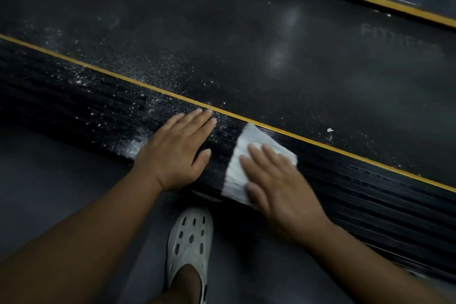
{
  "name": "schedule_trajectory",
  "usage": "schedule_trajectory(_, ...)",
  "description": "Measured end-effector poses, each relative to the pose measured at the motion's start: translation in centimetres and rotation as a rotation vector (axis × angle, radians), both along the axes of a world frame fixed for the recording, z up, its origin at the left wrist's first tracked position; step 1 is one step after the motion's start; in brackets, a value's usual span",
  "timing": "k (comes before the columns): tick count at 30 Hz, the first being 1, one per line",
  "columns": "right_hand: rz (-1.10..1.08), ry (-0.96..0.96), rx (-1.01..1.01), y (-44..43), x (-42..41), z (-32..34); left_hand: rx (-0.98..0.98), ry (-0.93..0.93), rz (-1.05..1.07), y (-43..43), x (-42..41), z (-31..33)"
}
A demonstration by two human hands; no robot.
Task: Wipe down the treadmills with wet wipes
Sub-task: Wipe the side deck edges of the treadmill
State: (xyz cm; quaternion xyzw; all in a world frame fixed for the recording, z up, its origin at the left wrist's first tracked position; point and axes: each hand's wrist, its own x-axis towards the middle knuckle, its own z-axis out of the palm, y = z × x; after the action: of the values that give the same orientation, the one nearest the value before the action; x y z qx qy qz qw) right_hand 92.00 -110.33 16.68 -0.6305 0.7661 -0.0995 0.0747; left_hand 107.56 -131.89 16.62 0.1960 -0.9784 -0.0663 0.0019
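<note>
Head view: your right hand (278,187) presses the wet wipe (249,140) flat on the treadmill's ribbed side rail (370,187), fingers straight. Your left hand (177,153) rests flat beside it, holding nothing. You look mid-wipe. White dust (133,145) lies beyond your left hand, so sweep there next.

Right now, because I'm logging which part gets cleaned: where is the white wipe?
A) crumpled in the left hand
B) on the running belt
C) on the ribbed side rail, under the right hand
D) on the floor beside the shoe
C: the right hand presses the wipe flat against the ribbed side rail.
</note>
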Motion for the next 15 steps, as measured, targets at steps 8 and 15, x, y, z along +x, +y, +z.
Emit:
schedule_trajectory(8, -0.249, -0.07, -0.033, -6.5, 2.3, 0.6, 0.003, -0.003, -0.004, -0.1, 0.0, 0.3)
schedule_trajectory(15, -0.317, 0.047, 0.065, -3.0, 0.9, -0.4, 0.02, 0.0, -0.002, -0.1, 0.2, 0.2)
